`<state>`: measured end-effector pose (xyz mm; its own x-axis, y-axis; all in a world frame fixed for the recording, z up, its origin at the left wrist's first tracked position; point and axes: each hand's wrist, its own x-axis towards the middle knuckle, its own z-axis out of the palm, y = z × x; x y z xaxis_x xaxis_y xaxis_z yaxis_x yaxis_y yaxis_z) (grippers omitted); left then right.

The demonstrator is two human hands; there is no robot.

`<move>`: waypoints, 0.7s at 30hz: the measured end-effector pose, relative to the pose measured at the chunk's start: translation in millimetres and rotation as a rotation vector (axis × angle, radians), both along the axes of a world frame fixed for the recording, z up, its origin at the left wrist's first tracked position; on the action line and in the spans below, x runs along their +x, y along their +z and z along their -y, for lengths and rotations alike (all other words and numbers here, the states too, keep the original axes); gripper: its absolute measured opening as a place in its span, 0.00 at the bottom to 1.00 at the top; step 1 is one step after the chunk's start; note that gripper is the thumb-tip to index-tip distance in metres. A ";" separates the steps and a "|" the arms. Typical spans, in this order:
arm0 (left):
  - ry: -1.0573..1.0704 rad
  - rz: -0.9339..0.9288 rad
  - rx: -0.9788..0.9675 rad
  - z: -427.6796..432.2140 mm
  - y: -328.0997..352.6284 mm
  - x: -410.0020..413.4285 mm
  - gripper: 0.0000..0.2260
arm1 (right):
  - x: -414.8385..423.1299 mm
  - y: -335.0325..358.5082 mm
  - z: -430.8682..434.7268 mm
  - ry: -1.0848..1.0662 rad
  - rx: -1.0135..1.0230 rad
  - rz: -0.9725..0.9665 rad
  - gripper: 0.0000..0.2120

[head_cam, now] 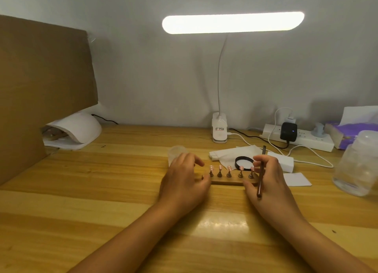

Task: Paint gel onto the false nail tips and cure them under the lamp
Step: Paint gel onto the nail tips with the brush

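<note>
A wooden holder bar (pixel 227 181) lies on the table in front of me, with several pink false nail tips (pixel 229 168) standing on small metal stands. My left hand (pixel 184 178) grips the bar's left end, thumb at its front edge. My right hand (pixel 268 176) is at the bar's right end and holds a thin brown brush (pixel 261 170) between its fingers. The white curing lamp (pixel 79 129) sits at the far left, by the cardboard. A small round black-rimmed gel pot (pixel 244 162) lies just behind the bar.
A brown cardboard sheet (pixel 41 93) stands at the left. A clip-on desk lamp (pixel 219 129) shines from the back. White tissues (pixel 229 153), a power strip (pixel 298 139) with cables, a tissue pack (pixel 351 129) and a clear plastic jar (pixel 360 164) crowd the right side.
</note>
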<state>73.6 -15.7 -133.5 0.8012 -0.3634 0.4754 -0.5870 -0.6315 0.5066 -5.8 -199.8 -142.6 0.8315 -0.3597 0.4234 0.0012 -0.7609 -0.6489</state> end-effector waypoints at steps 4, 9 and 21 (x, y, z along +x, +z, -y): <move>-0.112 -0.176 0.005 -0.6 0.2 3.0 0.09 | 0.3 -1.2 -0.4 -0.011 -0.013 -0.028 0.28; -0.154 -0.249 -0.033 1.2 4.1 8.6 0.08 | -0.4 0.4 -0.7 -0.030 -0.055 -0.039 0.30; -0.170 0.020 -0.013 4.6 0.5 -5.9 0.03 | 1.1 0.7 -3.2 -0.049 -0.116 -0.040 0.31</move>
<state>67.7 -20.2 -133.0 0.7187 -0.4869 0.4964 -0.6952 -0.5155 0.5009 -4.7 -196.6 -141.9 0.8309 -0.3510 0.4317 -0.0617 -0.8293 -0.5554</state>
